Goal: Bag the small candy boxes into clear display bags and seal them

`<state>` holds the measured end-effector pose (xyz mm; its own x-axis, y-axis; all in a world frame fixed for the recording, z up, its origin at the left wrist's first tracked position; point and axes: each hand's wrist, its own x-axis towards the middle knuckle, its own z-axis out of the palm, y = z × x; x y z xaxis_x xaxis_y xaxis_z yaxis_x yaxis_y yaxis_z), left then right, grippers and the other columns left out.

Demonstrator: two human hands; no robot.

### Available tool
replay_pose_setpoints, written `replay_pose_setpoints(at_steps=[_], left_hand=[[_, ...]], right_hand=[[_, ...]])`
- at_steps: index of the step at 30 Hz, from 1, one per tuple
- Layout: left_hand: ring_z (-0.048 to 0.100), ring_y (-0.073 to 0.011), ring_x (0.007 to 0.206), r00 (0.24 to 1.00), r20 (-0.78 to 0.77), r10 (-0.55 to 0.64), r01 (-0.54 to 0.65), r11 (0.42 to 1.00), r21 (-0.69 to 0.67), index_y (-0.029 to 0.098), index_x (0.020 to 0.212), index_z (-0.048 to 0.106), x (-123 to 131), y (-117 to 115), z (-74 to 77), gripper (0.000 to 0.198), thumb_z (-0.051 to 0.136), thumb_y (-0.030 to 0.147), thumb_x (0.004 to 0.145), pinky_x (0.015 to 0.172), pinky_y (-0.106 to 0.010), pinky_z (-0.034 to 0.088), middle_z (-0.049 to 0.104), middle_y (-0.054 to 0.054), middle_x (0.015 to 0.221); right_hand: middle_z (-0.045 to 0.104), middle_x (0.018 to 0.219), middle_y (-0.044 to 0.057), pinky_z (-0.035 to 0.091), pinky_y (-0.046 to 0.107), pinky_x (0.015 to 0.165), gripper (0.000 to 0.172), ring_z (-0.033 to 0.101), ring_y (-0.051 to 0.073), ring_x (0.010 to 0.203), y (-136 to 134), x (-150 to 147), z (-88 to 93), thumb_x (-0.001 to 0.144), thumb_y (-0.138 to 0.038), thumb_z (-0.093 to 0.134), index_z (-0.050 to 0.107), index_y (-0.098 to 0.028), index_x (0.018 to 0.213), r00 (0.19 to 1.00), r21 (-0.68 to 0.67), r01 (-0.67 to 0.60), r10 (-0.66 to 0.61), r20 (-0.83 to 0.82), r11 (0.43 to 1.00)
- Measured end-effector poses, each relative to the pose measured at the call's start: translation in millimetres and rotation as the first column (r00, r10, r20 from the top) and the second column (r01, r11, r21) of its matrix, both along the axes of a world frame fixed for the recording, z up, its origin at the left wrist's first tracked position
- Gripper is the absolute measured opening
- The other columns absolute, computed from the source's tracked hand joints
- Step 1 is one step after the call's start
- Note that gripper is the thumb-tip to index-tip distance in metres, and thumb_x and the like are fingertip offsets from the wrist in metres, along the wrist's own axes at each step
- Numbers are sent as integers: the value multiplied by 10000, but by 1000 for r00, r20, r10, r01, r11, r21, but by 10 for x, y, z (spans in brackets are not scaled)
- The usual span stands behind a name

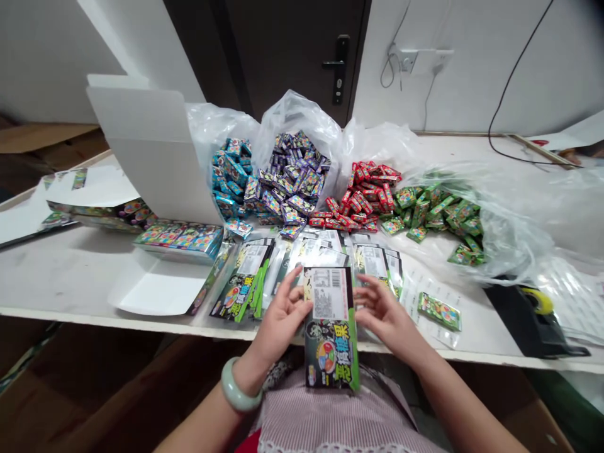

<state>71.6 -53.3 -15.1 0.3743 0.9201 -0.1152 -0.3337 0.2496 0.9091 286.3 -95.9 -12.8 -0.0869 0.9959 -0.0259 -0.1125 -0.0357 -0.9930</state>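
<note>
A white work table (56,270) is stretching across the view, carrying clear plastic bags (302,116) that are spilling heaps of blue, purple, red and green candy packets (292,179). Printed candy cartons (243,283) are lying flat in front of the heaps. Over the table's front edge, the left hand (278,314) and right hand (389,314) are holding a green-and-black candy carton (330,327) between them by its sides, its barcode label showing. A jade bangle (240,387) is circling the left wrist.

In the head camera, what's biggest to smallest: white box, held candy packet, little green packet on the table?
The white box, then the held candy packet, then the little green packet. Closeness to the camera makes the last two unsure.
</note>
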Motion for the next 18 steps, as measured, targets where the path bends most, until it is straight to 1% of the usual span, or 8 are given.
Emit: replay_pose_setpoints(at_steps=[1, 3, 8, 10, 13, 15, 16, 18], left_hand=[[660, -132, 909, 999, -14, -35, 36, 999, 36, 350, 1444, 286, -24, -8, 20, 728, 677, 224, 843, 835, -265, 533, 654, -27, 1106], [662, -132, 906, 992, -40, -119, 122, 989, 82, 381, 1466, 216, -67, -12, 80, 774, 658, 207, 855, 855, -282, 532, 644, -17, 1069], [671, -162, 930, 954, -175, -243, 266, 955, 130, 355, 1375, 366, -165, -7, 203, 629, 670, 203, 845, 851, -305, 546, 652, -26, 1048], [670, -152, 894, 950, -255, -179, 231, 954, 193, 312, 1260, 492, -171, 2, 230, 421, 644, 242, 873, 805, -271, 552, 670, -23, 998], [659, -154, 900, 944, -325, 49, 68, 938, 341, 223, 963, 635, -114, 45, 268, 107, 604, 309, 906, 800, -241, 543, 689, -37, 951], [661, -169, 927, 934, -337, 120, 15, 928, 372, 194, 833, 637, -57, 91, 286, 150, 624, 330, 895, 826, -247, 540, 706, -47, 950], [667, -175, 926, 934, -336, 121, 9, 933, 359, 194, 847, 636, -33, 116, 290, 147, 640, 337, 884, 820, -252, 544, 716, -49, 947], [684, -185, 893, 938, -329, 106, 1, 951, 308, 220, 1031, 623, -9, 162, 284, 218, 664, 355, 866, 770, -260, 560, 732, -46, 945]], right_hand=[[630, 1069, 43, 558, 316, 760, 598, 653, 167, 891, 31, 6, 35, 759, -272, 754, 428, -317, 1258, 996, 54, 86, -87, 28, 995], [624, 1001, 24, 551, 287, 682, 533, 653, 146, 795, 91, -5, 91, 786, -279, 725, 434, -310, 1233, 982, 129, 162, -173, 76, 978], [621, 946, 25, 541, 282, 650, 315, 635, 139, 748, 63, -80, 97, 866, -292, 623, 539, -270, 1169, 968, 174, 140, -172, 184, 975], [637, 926, 25, 531, 280, 652, 216, 626, 136, 746, 15, -84, 119, 889, -286, 596, 582, -253, 1102, 966, 158, 91, -126, 228, 983], [643, 878, 16, 501, 282, 667, 85, 609, 138, 765, 16, -59, 236, 914, -269, 559, 612, -234, 971, 937, 206, 23, -93, 336, 978], [637, 887, 22, 484, 290, 694, 72, 600, 150, 827, 73, -28, 325, 910, -248, 557, 609, -220, 868, 909, 280, -6, -111, 401, 960], [633, 888, 25, 479, 286, 689, 81, 597, 154, 845, 110, -11, 357, 897, -242, 572, 598, -213, 826, 912, 290, -6, -114, 394, 957], [624, 879, 19, 476, 263, 631, 51, 602, 152, 827, 180, 24, 385, 850, -242, 628, 586, -216, 863, 959, 234, 24, -89, 270, 972]])
